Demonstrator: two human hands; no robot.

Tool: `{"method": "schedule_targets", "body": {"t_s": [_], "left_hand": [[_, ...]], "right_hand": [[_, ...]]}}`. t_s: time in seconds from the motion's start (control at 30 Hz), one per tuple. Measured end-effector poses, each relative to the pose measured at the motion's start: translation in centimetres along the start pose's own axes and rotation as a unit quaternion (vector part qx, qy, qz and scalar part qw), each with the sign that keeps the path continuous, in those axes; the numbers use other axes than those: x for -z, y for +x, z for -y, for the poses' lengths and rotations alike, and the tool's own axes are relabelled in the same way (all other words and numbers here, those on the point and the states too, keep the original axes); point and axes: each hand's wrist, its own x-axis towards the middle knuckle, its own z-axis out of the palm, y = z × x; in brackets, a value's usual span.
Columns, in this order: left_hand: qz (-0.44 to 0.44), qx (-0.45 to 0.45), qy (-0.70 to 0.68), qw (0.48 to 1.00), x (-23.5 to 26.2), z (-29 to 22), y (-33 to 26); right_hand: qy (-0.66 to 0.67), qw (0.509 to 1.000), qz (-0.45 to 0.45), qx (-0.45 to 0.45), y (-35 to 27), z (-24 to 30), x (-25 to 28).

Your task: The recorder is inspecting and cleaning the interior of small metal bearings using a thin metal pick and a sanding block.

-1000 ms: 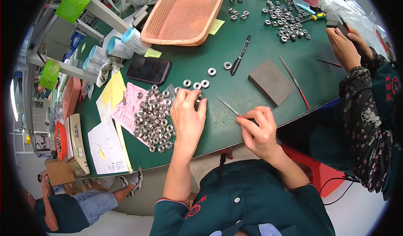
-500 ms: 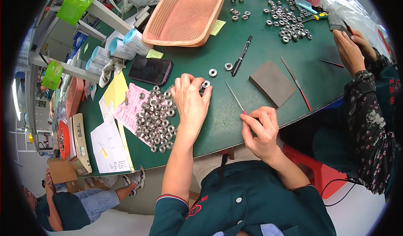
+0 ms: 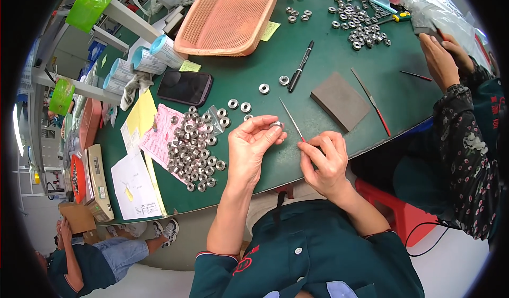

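Pinched between the thumb and fingers of my left hand (image 3: 253, 147) is a small metal ring (image 3: 275, 124), held just above the green table. My right hand (image 3: 326, 160) grips a thin needle file (image 3: 291, 118) by its red handle, its grey blade slanting up and left close to the ring. Left of my left hand, a heap of metal rings (image 3: 193, 149) lies on pink paper (image 3: 156, 133). Several loose rings (image 3: 245, 107) sit beyond my fingers, with another ring (image 3: 264, 89) near a black pen (image 3: 301, 66).
A brown abrasive-looking block (image 3: 339, 101) and a red-handled flat file (image 3: 374, 104) lie to the right. Beyond are a pink basket (image 3: 228, 46), a phone (image 3: 185, 87) and more rings (image 3: 360, 24). At far right a co-worker's hands (image 3: 440, 59) hold a grey block.
My left hand has lifted a ring from the table and brought it right and nearer, beside the file tip. Rings it was covering now show. My right hand has barely moved.
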Motion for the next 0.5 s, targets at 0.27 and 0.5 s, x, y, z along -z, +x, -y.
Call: {"method": "schedule_targets", "body": {"t_s": [0.27,0.5], "left_hand": [[0.004,0.011,-0.022,1.000,0.7,0.2,-0.4],[0.040,0.075,-0.142,0.986,1.6,0.1,-0.4]], "right_hand": [[0.000,1.000,0.020,0.005,0.5,0.3,0.3],[-0.006,0.999,0.039,-0.006,0.1,0.1,0.3]]}}
